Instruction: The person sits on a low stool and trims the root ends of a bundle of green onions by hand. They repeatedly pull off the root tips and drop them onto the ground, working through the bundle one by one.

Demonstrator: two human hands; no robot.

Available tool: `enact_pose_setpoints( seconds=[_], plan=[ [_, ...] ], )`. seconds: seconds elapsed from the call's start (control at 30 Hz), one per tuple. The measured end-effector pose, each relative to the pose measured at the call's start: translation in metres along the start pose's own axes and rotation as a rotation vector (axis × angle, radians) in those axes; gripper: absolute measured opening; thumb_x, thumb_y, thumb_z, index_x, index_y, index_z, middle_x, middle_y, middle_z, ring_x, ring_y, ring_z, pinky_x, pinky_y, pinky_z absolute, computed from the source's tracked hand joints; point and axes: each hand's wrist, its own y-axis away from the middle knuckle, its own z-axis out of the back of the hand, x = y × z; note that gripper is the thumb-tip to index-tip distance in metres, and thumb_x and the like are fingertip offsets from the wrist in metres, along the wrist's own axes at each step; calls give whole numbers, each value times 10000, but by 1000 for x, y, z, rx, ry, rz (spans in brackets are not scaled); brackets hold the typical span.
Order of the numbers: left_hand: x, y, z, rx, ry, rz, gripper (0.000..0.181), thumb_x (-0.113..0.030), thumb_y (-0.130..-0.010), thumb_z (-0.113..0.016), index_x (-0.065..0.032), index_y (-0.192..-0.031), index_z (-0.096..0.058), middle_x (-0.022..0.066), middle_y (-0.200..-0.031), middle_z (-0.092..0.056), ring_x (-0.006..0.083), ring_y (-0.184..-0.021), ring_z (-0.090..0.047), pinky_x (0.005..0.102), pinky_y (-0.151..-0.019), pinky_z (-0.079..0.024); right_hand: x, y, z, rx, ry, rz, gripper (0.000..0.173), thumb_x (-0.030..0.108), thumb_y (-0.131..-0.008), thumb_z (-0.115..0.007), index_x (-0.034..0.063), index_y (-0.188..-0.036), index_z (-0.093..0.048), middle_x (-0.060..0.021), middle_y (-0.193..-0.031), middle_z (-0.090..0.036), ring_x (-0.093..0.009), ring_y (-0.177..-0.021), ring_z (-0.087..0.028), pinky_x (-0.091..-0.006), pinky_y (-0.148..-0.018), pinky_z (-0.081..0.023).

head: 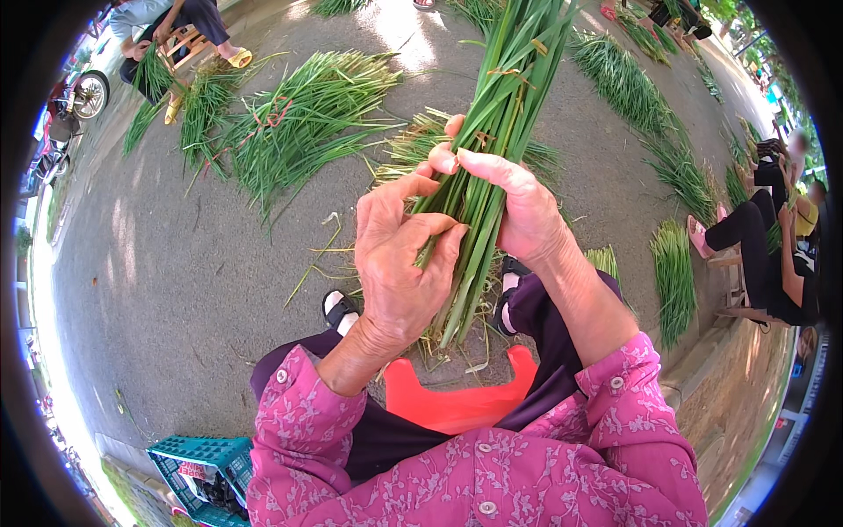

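My right hand point(520, 201) grips a bundle of long, flat green leaf blades point(510, 99) from its right side, thumb across the front. The bundle slants upward over my knees, with its paler cut ends point(454, 326) toward me. At the bundle's left side, my left hand point(411, 253) has thumb and forefinger pinched together on the blades; what exactly lies between these fingertips is hidden. A few brown, withered bits point(484, 138) show among the green. Beyond my hands, a heap of cut blades point(408, 148) lies on the pavement, partly covered by the bundle.
Between my legs is a red plastic item point(454, 398). A teal plastic crate point(197, 448) stands at lower left. Large leaf piles lie ahead left point(309, 118) and right point(625, 85), with a smaller bunch point(673, 283) nearer. Seated people point(757, 237) work at right and upper left.
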Motion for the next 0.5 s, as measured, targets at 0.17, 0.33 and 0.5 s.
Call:
enact_pose_setpoints(
  seconds=[0.17, 0.33, 0.5],
  plan=[
    [5, 1, 2, -9, 220, 72, 143, 22, -655, -668, -20, -762, -583, 113, -991, -547, 227, -862, -517, 320, -733, -420, 1, -1, 3, -29, 34, -1, 303, 124, -845, -517, 47, -1113, -401, -60, -865, -538, -218, -933, -545, -343, -860, -435],
    [10, 2, 13, 68, 632, 320, 61, 14, -788, -582, -13, -818, -536, 97, -988, -550, 99, -759, -487, 243, -679, -416, 8, 0, 8, -29, 55, 1, 293, 153, -876, -468, 71, -1144, -381, -33, -863, -505, -254, -974, -535, -386, -895, -422],
    [5, 1, 20, 133, 907, 467, 29, -34, -859, -526, -14, -855, -506, 81, -905, -579, 54, -696, -490, 194, -612, -414, 8, 0, 10, -16, 40, 13, 280, 152, -871, -480, 68, -1124, -395, -32, -838, -508, -247, -950, -544, -384, -886, -426]
  ],
)
